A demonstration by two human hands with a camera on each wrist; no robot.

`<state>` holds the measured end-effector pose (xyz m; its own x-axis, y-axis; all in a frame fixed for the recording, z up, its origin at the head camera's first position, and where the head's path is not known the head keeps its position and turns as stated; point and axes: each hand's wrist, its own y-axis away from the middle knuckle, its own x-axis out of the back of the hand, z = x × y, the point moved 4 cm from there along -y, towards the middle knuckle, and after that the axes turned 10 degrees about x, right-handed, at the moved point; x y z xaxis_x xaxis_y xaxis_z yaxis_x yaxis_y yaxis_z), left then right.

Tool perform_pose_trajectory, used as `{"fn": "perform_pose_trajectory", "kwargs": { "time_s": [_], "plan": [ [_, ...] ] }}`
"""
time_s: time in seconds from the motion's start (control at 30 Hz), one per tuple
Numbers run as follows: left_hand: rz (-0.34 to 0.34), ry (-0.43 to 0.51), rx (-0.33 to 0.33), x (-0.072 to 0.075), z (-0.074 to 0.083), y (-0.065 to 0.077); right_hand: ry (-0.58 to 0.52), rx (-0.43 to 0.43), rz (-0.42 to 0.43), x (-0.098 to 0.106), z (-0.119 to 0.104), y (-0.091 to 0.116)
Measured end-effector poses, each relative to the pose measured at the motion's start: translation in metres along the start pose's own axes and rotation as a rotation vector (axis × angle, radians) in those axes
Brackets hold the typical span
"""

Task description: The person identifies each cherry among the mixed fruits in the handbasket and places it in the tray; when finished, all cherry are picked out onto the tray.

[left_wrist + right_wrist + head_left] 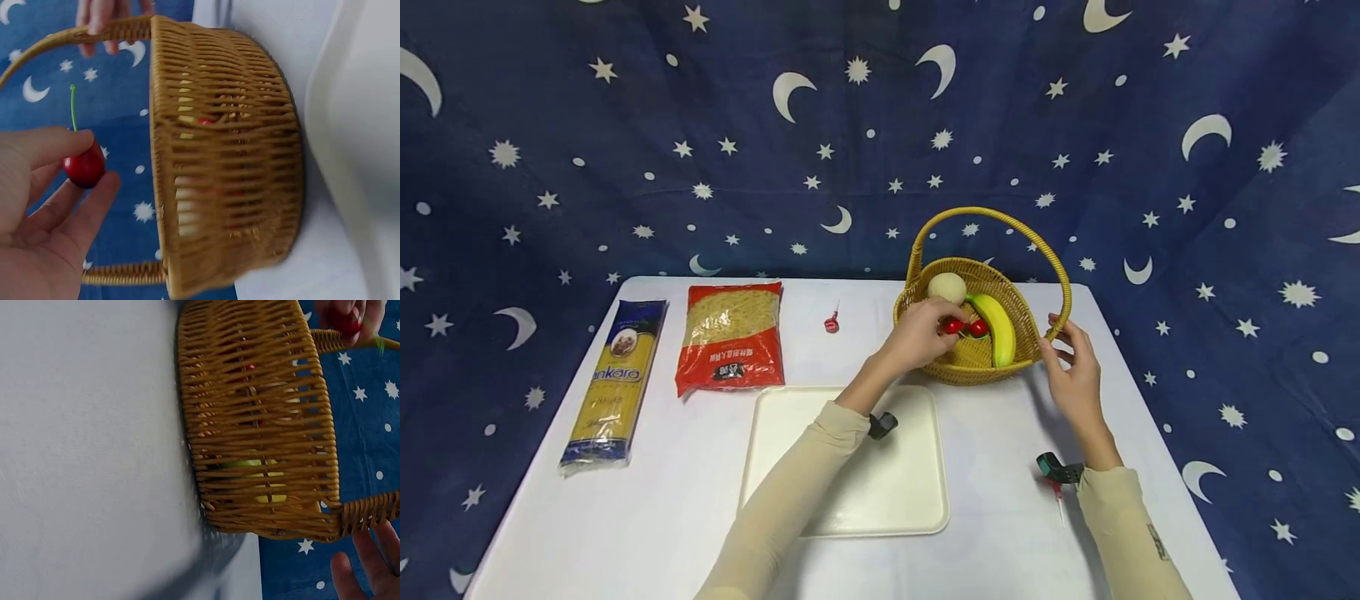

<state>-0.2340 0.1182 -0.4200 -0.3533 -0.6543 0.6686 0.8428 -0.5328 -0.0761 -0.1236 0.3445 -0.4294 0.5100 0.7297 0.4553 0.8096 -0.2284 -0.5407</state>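
Note:
My left hand [919, 335] is over the woven basket [973, 377] and pinches a red cherry [85, 167] with a green stem between thumb and fingers. Another cherry [978, 327] lies in the basket, together with a yellow banana [997, 329] and a pale round item [947, 287] whose kind I cannot make out. At the basket's right side, my right hand [1072, 375] holds the lower end of the arched handle [1063, 287]. In the right wrist view its fingertips [362, 540] meet the handle from below.
A cream tray [880, 492] lies in front of the basket, under my left forearm. To the left are a red pasta bag [730, 337] and a blue-and-yellow spaghetti pack [613, 383]. One red lollipop [832, 323] lies behind the tray, another [1058, 500] by my right wrist.

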Motion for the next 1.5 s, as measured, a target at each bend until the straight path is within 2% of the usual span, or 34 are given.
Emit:
{"fn": "perform_pose_trajectory", "kwargs": {
  "time_s": [0.23,0.5,0.63,0.83,1.0,1.13,1.37,1.5],
  "plan": [
    [0.138,0.122,0.009,0.037,-0.024,0.052,0.049,-0.035,-0.010,-0.007,0.036,0.003],
    [0.309,0.228,0.050,0.080,-0.055,0.121,0.077,-0.024,0.008,-0.006,0.031,0.006],
    [0.397,0.231,0.090,0.089,-0.074,0.155,0.089,-0.038,0.038,0.000,0.036,0.010],
    [0.481,0.135,0.167,0.091,-0.105,0.194,0.101,-0.053,0.034,0.000,0.036,0.010],
    [0.504,0.052,0.194,0.089,-0.122,0.212,0.108,-0.049,0.016,-0.009,0.036,0.007],
    [0.478,-0.029,0.219,0.082,-0.128,0.208,0.114,-0.043,0.026,-0.005,0.035,0.004],
    [0.355,-0.140,0.356,0.066,-0.147,0.210,0.097,-0.036,0.023,-0.005,0.035,0.005],
    [0.287,-0.154,0.376,0.059,-0.153,0.213,0.096,-0.028,0.021,-0.004,0.035,0.003]
  ]
}}
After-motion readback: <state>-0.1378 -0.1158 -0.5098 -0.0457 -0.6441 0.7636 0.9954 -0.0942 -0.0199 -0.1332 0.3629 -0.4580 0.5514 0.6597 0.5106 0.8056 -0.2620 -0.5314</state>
